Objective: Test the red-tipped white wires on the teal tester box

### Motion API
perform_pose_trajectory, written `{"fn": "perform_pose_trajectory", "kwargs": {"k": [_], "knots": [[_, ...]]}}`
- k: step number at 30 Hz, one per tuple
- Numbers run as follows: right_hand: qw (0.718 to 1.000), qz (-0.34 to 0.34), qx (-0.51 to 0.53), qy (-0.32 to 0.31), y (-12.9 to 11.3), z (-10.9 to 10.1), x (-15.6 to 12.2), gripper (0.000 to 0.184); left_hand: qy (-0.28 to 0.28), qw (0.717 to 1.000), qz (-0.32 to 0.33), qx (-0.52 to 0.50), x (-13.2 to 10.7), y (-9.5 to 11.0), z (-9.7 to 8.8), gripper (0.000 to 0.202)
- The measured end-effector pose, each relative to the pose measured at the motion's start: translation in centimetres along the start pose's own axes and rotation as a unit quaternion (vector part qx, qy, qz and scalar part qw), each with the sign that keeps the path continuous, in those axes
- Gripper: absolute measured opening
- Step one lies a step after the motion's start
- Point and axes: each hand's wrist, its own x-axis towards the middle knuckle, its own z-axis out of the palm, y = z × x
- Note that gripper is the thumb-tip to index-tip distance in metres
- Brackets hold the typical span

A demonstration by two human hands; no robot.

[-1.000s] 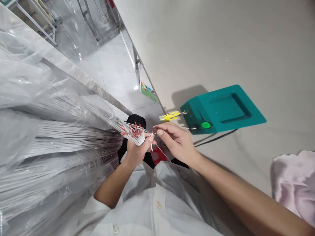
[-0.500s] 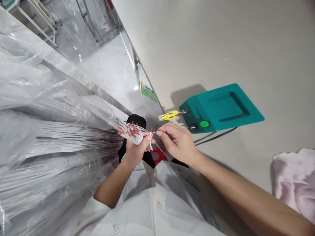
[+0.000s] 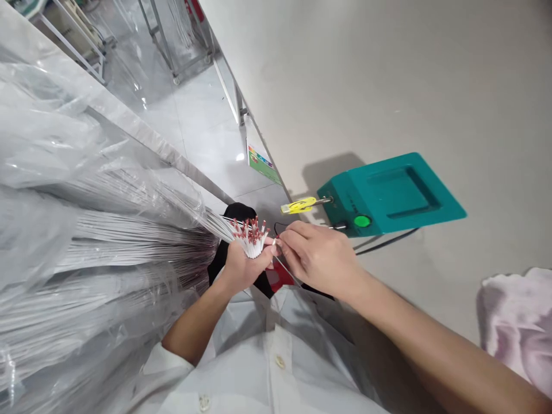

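L hand (image 3: 245, 268) fingers clamped on red-tipped wht wire bundle (image 3: 252, 239), just off L edge of desk (image 3: 388, 80), nr teal unit (image 3: 399, 192). R hand (image 3: 321, 259) fingers tog. by L thumb; can't tell what's pinched.

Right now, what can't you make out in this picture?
All in the head view:
What the right hand grips, if anything: too small, and partly covered by its own fingers.
The far side of the left hand: hidden behind the wires.
The wires' other ends: lost under the plastic.
Lettering on the green box: too small and blurred.
The rest of the pink cloth: cut off by the right edge.
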Motion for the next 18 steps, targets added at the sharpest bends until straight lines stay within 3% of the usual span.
{"fn": "perform_pose_trajectory", "kwargs": {"k": [2,7,12,18], "knots": [[0.999,0.006,-0.043,-0.023,0.2,-0.8,0.1,0.023,0.023,0.999,-0.015,-0.019,0.1,0.3,0.1,0.020],[0.985,-0.032,-0.165,0.033,2.2,-2.9,0.5,0.021,0.031,0.999,-0.002,-0.039,1.0,1.2,0.0,0.046],[0.958,-0.067,-0.266,-0.079,4.3,-3.6,1.7,0.025,0.020,0.998,-0.003,-0.067,2.1,1.0,0.5,0.044],[0.954,-0.088,-0.243,-0.154,5.3,-3.9,4.2,0.019,0.036,0.989,0.003,-0.143,3.2,0.5,0.9,0.051]]}}
